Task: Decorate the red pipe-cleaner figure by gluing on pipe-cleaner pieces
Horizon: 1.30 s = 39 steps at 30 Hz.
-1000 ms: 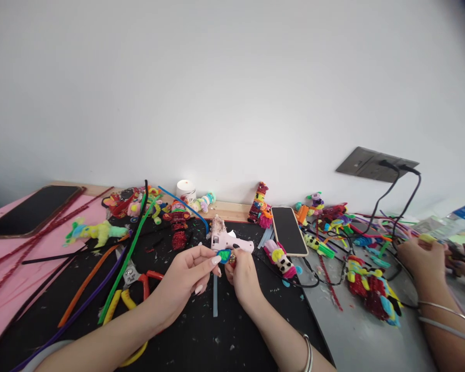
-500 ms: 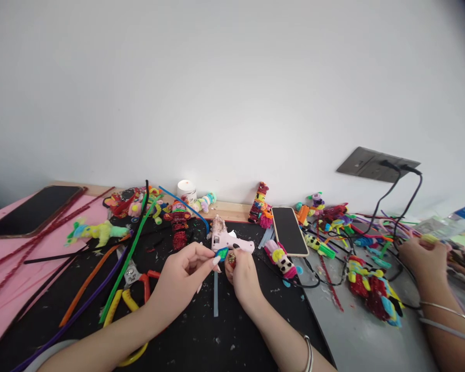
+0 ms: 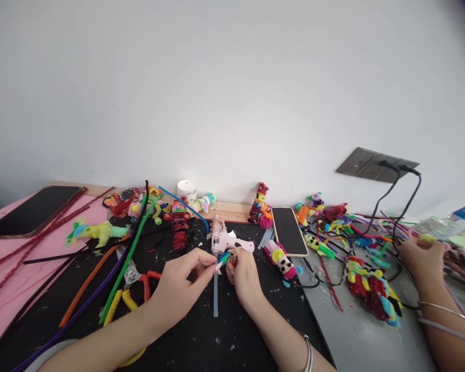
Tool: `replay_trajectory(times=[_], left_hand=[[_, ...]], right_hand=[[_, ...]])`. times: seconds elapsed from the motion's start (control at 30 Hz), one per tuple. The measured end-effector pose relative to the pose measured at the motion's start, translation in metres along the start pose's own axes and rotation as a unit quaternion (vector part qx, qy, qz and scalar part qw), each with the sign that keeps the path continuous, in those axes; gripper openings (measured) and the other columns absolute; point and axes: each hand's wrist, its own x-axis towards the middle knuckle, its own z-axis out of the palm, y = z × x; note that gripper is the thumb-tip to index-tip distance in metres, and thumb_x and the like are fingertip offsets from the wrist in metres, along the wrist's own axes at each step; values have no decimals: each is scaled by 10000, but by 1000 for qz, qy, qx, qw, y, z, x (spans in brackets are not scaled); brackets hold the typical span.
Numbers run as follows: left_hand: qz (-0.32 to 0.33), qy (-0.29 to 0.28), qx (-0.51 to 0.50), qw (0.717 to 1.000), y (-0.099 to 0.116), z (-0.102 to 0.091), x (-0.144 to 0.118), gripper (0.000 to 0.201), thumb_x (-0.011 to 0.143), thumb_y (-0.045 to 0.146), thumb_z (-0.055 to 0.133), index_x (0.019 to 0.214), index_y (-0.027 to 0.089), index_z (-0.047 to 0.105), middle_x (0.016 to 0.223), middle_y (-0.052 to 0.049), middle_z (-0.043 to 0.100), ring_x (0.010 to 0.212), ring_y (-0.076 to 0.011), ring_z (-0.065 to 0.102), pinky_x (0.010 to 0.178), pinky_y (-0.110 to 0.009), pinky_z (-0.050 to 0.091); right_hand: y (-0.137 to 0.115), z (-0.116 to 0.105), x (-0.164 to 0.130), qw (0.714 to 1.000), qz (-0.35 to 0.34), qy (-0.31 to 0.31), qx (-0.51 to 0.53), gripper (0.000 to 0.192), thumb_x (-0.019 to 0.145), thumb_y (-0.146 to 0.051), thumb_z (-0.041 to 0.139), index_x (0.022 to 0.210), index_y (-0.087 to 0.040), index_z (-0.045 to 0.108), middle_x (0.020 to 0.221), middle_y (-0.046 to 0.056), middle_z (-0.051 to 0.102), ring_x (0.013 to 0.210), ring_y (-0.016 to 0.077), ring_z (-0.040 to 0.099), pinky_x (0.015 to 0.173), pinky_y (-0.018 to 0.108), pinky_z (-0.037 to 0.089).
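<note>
Fuzzy blue-green craft piece sits pinched in left hand fingertips; right hand fingers clamp a small red bead. Both hover over a crumb-flecked black mat against a plain white wall.

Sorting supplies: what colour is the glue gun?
Pale pink glue gun, seen in the head view.

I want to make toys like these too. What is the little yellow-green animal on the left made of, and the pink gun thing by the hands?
The yellow-green animal looks like twisted pipe cleaners: its outline is fuzzy and matte, like the loose fuzzy stems lying beside it. The pink glue gun seems to be hard plastic, with a smooth, slightly shiny shell.
</note>
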Motion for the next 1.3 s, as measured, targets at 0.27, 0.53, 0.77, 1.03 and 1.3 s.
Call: replay_trajectory(times=[0.27, 0.53, 0.77, 1.03, 1.3], left_hand=[[-10, 5, 6, 1000, -7, 1, 0, 89, 800, 275, 615, 778, 206, 666, 624, 0, 638, 539, -138, 550, 526, -233, 397], [-12, 12, 0, 1000, -7, 1, 2, 83, 788, 272, 622, 763, 206, 667, 600, 6, 626, 525, -135, 539, 529, -234, 399], [-10, 16, 5, 1000, -8, 1, 1, 84, 793, 277, 622, 781, 207, 667, 615, 1, 636, 536, -139, 553, 531, -236, 404], [1, 11, 22, 1000, -8, 1, 1, 90, 807, 273, 608, 790, 200, 657, 626, 1, 643, 545, -138, 569, 529, -232, 416], [27, 9, 47, 999, -12, 2, 1, 122, 837, 279, 563, 814, 182, 633, 639, 1, 648, 550, -133, 588, 535, -231, 442]], right_hand=[[3, 1, 2, 999, -4, -46, 28, 415, 868, -356, 263, 469, -240, 258, 401, -62, 222, 388, 94, 163, 408, 251, 147], [-1, 1, 0, 999, -8, -39, 8, 431, 895, -299, 202, 474, -239, 271, 398, -50, 249, 386, 101, 185, 406, 248, 161], [-1, 0, -1, 999, -9, -38, 0, 367, 865, -253, 237, 500, -244, 276, 417, -57, 254, 392, 107, 207, 410, 250, 180], [-1, -1, 0, 999, -12, -45, 14, 378, 861, -244, 257, 484, -237, 279, 415, -61, 245, 396, 101, 184, 417, 248, 172], [4, -2, 2, 998, -26, -53, 27, 454, 892, -333, 236, 452, -234, 285, 396, -65, 229, 376, 87, 169, 404, 247, 148]])
